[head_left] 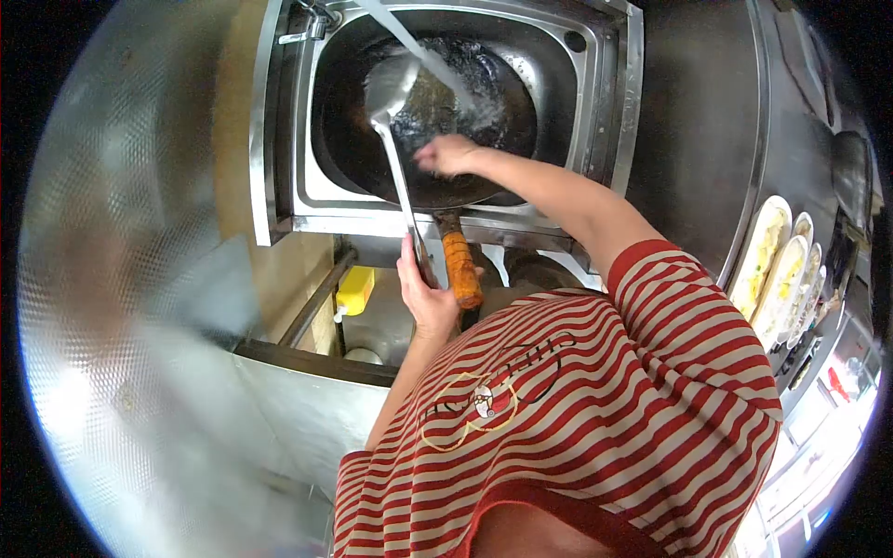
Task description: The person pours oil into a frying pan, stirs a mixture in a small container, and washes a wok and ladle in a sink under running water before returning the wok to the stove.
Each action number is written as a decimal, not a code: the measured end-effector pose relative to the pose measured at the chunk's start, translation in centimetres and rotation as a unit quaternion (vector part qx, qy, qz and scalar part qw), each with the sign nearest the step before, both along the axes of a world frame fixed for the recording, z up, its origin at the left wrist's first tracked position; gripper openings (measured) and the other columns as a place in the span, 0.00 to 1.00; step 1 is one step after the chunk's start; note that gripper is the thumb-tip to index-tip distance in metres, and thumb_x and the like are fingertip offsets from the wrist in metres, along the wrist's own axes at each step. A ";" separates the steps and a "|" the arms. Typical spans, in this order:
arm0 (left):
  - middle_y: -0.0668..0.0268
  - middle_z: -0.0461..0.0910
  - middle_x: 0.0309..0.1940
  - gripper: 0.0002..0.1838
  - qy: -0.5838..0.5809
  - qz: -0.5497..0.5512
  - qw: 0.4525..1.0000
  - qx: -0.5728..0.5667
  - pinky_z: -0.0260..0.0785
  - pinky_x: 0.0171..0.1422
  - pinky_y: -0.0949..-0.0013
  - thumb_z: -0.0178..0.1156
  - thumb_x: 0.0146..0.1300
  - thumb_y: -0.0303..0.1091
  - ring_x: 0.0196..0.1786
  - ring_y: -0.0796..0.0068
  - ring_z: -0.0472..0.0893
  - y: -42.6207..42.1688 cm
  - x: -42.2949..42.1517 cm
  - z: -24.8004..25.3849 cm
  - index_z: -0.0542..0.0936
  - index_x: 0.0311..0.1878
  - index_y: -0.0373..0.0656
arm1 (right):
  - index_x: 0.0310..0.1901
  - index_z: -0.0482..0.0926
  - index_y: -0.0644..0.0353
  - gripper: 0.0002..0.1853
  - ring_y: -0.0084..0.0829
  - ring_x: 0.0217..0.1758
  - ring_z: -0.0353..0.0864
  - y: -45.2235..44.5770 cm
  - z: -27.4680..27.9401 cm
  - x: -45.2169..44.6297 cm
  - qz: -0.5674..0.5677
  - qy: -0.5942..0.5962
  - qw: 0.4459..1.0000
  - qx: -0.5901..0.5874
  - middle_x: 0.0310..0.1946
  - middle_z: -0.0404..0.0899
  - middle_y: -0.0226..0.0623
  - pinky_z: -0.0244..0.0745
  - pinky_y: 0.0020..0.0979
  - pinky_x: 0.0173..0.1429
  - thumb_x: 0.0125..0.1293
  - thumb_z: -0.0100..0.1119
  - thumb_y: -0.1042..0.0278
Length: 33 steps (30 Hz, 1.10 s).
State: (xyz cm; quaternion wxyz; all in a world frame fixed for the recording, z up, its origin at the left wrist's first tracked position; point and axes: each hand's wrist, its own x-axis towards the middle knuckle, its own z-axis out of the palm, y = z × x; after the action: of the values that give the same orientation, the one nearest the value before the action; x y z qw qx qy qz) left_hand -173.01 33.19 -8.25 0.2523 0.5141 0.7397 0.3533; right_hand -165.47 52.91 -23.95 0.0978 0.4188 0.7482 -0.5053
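Observation:
A dark wok (339,139) sits in the sink with water in it, and its orange-brown handle (461,270) points over the front edge toward my body. My left hand (430,296) is closed on the metal handle of a wok ladle (391,86), right beside the wok handle; whether it also grips that handle I cannot tell. The ladle's broad head is over the wok. My right hand (448,154) is above the wok's near side, fingers curled and slightly blurred. What it holds, if anything, is hidden.
Water runs from a spout (400,33) into the wok. The steel sink (581,121) surrounds it, with a tap (316,23) at back left. A yellow container (354,290) is below left. Plates of food (767,251) stand on the right.

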 end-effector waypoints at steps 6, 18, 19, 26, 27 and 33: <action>0.54 0.69 0.37 0.43 0.005 0.012 0.995 0.101 0.63 0.44 0.61 0.70 0.42 0.38 0.38 0.56 0.69 0.2 -0.1 -0.2 0.60 0.59 0.33 | 0.39 0.79 0.54 0.17 0.40 0.41 0.78 1.6 2.2 5.3 0.211 0.062 0.975 0.031 0.35 0.79 0.39 0.72 0.39 0.45 0.48 0.58 0.55; 0.60 0.71 0.40 0.18 -0.155 0.171 0.972 0.052 0.64 0.50 0.69 0.62 0.53 0.29 0.42 0.70 0.72 1.2 -6.2 -1.6 0.73 0.47 0.35 | 0.45 0.78 0.53 0.16 0.39 0.45 0.76 -0.9 -2.3 -3.6 -0.112 0.186 0.974 -0.062 0.43 0.78 0.42 0.68 0.34 0.53 0.58 0.49 0.58; 0.60 0.71 0.40 0.16 -0.147 0.167 0.974 0.049 0.64 0.50 0.69 0.62 0.53 0.29 0.41 0.70 0.72 1.3 -6.4 -1.5 0.74 0.45 0.35 | 0.50 0.74 0.54 0.16 0.32 0.43 0.76 -1.8 -0.1 -5.0 -0.127 0.227 0.960 -0.100 0.42 0.79 0.36 0.67 0.32 0.53 0.60 0.52 0.64; 0.60 0.73 0.36 0.14 -0.107 0.129 0.985 0.052 0.64 0.50 0.67 0.63 0.51 0.27 0.39 0.69 0.72 1.8 -6.7 -1.0 0.76 0.41 0.35 | 0.38 0.79 0.55 0.15 0.34 0.33 0.76 6.2 -3.5 7.0 0.440 0.020 0.894 0.081 0.34 0.79 0.34 0.73 0.37 0.32 0.47 0.59 0.63; 0.60 0.73 0.36 0.14 -0.096 0.120 0.987 0.047 0.64 0.50 0.67 0.63 0.51 0.27 0.39 0.68 0.72 1.6 -6.8 -1.2 0.76 0.41 0.35 | 0.34 0.79 0.55 0.10 0.38 0.33 0.77 8.6 -1.5 9.0 0.308 -0.211 0.924 0.079 0.33 0.78 0.38 0.73 0.39 0.34 0.50 0.56 0.65; 0.60 0.75 0.36 0.14 -0.112 0.122 0.985 0.052 0.63 0.50 0.65 0.63 0.50 0.26 0.39 0.66 0.72 1.6 -7.0 -1.3 0.76 0.41 0.34 | 0.39 0.77 0.52 0.10 0.38 0.41 0.78 9.5 -2.6 7.5 0.123 -0.190 0.936 0.270 0.35 0.78 0.39 0.75 0.40 0.44 0.54 0.52 0.67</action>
State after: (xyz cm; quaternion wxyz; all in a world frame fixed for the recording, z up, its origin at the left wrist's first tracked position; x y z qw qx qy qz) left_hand -180.01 34.76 -9.51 0.2611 0.3900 0.7444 0.4749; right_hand -157.93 62.43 -26.59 0.1827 0.4223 0.8695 -0.1797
